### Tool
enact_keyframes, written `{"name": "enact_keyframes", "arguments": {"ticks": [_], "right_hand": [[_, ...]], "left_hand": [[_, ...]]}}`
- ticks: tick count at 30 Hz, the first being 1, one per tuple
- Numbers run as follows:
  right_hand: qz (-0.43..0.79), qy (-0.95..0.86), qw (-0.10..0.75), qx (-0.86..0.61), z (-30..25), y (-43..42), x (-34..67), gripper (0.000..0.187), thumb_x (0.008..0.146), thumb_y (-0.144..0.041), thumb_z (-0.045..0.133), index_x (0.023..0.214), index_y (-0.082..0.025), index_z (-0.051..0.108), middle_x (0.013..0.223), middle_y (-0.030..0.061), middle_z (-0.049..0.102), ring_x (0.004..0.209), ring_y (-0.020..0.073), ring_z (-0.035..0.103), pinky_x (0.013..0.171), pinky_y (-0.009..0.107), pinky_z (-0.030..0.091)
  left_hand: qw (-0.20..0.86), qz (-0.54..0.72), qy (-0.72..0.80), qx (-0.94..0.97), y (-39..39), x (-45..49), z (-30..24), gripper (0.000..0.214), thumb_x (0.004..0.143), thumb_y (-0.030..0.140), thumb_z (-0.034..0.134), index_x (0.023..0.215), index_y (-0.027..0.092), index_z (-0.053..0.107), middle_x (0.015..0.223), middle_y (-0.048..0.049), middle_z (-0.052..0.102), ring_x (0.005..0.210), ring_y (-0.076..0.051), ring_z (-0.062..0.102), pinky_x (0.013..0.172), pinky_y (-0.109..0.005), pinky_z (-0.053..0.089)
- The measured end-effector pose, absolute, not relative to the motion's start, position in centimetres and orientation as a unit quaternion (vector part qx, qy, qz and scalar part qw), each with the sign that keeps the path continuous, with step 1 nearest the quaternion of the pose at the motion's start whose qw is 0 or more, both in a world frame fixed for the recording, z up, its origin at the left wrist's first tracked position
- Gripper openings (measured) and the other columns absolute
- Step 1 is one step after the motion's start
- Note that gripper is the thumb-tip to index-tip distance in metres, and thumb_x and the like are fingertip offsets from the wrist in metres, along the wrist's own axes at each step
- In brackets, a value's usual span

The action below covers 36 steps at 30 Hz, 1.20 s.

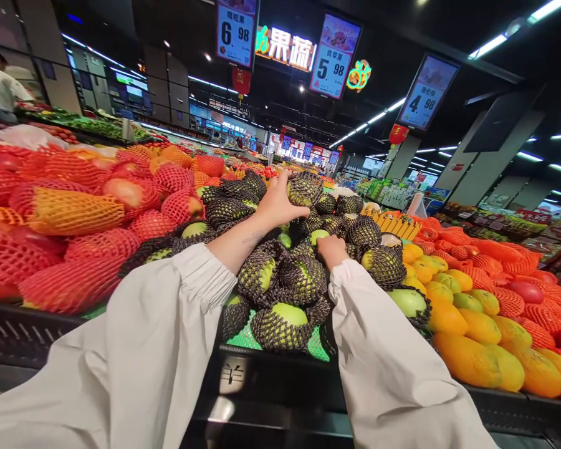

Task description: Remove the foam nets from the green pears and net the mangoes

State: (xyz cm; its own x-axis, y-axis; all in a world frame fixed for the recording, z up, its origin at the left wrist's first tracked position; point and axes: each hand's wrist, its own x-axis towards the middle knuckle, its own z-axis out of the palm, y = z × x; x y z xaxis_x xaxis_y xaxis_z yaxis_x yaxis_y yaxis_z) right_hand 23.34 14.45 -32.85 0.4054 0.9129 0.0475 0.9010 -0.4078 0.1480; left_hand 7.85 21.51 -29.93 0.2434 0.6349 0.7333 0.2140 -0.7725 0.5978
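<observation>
My left hand [280,204] reaches over the middle pile, its thumb and fingers around a green apple [305,189] in a black foam net. The apple is raised at the top of the pile, and part of it is hidden behind the hand. Lower and to the right, my right hand [333,251] has its fingers curled against another green apple [320,236]; the fingertips are partly hidden. Several more netted green apples surround both hands, among them one at the front [283,325] with its bare top showing.
Fruit in red and yellow nets [79,218] is heaped on the left. Orange and yellow-green fruit [467,324] lies on the right, beside more red-netted fruit [546,308]. A black shelf edge [271,380] runs along the front. Price screens [335,56] hang above. A person [0,87] stands far left.
</observation>
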Motion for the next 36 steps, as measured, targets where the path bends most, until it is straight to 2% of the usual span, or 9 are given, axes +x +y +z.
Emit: {"name": "enact_keyframes", "arguments": {"ticks": [3, 6, 12, 15, 20, 25, 30, 33, 36], "right_hand": [[0.075, 0.545, 0.047, 0.834, -32.9, 14.4, 23.2, 0.042, 0.085, -0.003, 0.061, 0.123, -0.014, 0.073, 0.135, 0.0230, 0.068, 0.131, 0.0336, 0.061, 0.101, 0.042, 0.051], [0.096, 0.550, 0.035, 0.829, -32.8, 13.6, 23.7, 0.044, 0.078, -0.004, 0.070, 0.121, -0.014, 0.073, 0.129, 0.0216, 0.070, 0.125, 0.0338, 0.064, 0.095, 0.038, 0.053], [0.148, 0.567, -0.023, 0.810, -32.1, 11.6, 25.6, 0.066, 0.069, -0.024, 0.088, 0.130, -0.016, 0.064, 0.129, 0.0161, 0.069, 0.123, 0.0328, 0.062, 0.094, 0.035, 0.051], [0.172, 0.568, -0.114, 0.797, -31.8, 11.2, 26.0, 0.076, 0.065, -0.034, 0.091, 0.132, -0.014, 0.061, 0.129, 0.0148, 0.068, 0.121, 0.0328, 0.060, 0.098, 0.037, 0.049], [0.233, 0.569, -0.347, 0.708, -31.4, 10.6, 25.6, 0.071, 0.073, -0.029, 0.084, 0.137, -0.013, 0.057, 0.134, 0.0150, 0.064, 0.123, 0.0330, 0.056, 0.107, 0.041, 0.044], [0.278, 0.517, -0.511, 0.628, -31.3, 10.2, 24.6, 0.068, 0.081, -0.028, 0.076, 0.142, -0.010, 0.051, 0.141, 0.0181, 0.059, 0.131, 0.0308, 0.050, 0.115, 0.042, 0.039], [0.313, 0.436, -0.591, 0.603, -31.3, 10.2, 24.3, 0.068, 0.090, -0.041, 0.066, 0.147, -0.012, 0.044, 0.145, 0.0213, 0.053, 0.137, 0.0329, 0.047, 0.120, 0.048, 0.035], [0.339, 0.420, -0.622, 0.568, -31.4, 10.7, 24.5, 0.071, 0.091, -0.047, 0.064, 0.148, -0.011, 0.041, 0.144, 0.0239, 0.052, 0.137, 0.0338, 0.048, 0.118, 0.051, 0.039], [0.385, 0.424, -0.647, 0.504, -31.6, 11.5, 24.8, 0.073, 0.087, -0.050, 0.070, 0.144, -0.012, 0.045, 0.137, 0.0223, 0.057, 0.131, 0.0341, 0.054, 0.113, 0.052, 0.045]], "left_hand": [[0.204, 0.532, 0.280, 0.773, 21.4, 7.9, -29.9, 0.090, 0.054, 0.028, 0.089, 0.132, 0.024, 0.044, 0.134, -0.0150, 0.052, 0.130, -0.043, 0.052, 0.113, -0.062, 0.042], [0.211, 0.529, 0.280, 0.773, 21.3, 7.8, -29.9, 0.089, 0.054, 0.031, 0.089, 0.131, 0.025, 0.045, 0.135, -0.0162, 0.051, 0.129, -0.045, 0.053, 0.109, -0.064, 0.045], [0.199, 0.533, 0.298, 0.767, 21.6, 8.0, -30.1, 0.087, 0.055, 0.035, 0.090, 0.129, 0.025, 0.047, 0.131, -0.0143, 0.055, 0.121, -0.041, 0.060, 0.105, -0.059, 0.049], [0.189, 0.531, 0.299, 0.770, 21.6, 8.1, -30.2, 0.086, 0.053, 0.036, 0.090, 0.128, 0.025, 0.048, 0.131, -0.0147, 0.057, 0.124, -0.041, 0.059, 0.106, -0.058, 0.049], [0.130, 0.458, 0.318, 0.820, 20.3, 7.3, -29.1, 0.089, 0.056, 0.043, 0.087, 0.133, 0.020, 0.047, 0.136, -0.0187, 0.057, 0.126, -0.042, 0.059, 0.106, -0.057, 0.049], [0.062, 0.354, 0.362, 0.860, 18.3, 7.9, -28.0, 0.089, 0.061, 0.051, 0.082, 0.137, 0.021, 0.047, 0.133, -0.0170, 0.061, 0.116, -0.040, 0.066, 0.096, -0.051, 0.055], [-0.003, 0.194, 0.370, 0.908, 17.4, 10.3, -29.1, 0.093, 0.061, 0.055, 0.084, 0.141, 0.022, 0.048, 0.138, -0.0197, 0.060, 0.118, -0.044, 0.065, 0.096, -0.054, 0.055], [-0.039, 0.137, 0.355, 0.924, 17.3, 11.4, -29.1, 0.104, 0.062, 0.057, 0.084, 0.151, 0.018, 0.044, 0.145, -0.0241, 0.054, 0.122, -0.047, 0.063, 0.098, -0.056, 0.054], [-0.072, 0.074, 0.323, 0.941, 17.1, 12.7, -28.6, 0.110, 0.062, 0.054, 0.085, 0.156, 0.020, 0.040, 0.156, -0.0231, 0.046, 0.128, -0.044, 0.060, 0.105, -0.050, 0.051]]}}
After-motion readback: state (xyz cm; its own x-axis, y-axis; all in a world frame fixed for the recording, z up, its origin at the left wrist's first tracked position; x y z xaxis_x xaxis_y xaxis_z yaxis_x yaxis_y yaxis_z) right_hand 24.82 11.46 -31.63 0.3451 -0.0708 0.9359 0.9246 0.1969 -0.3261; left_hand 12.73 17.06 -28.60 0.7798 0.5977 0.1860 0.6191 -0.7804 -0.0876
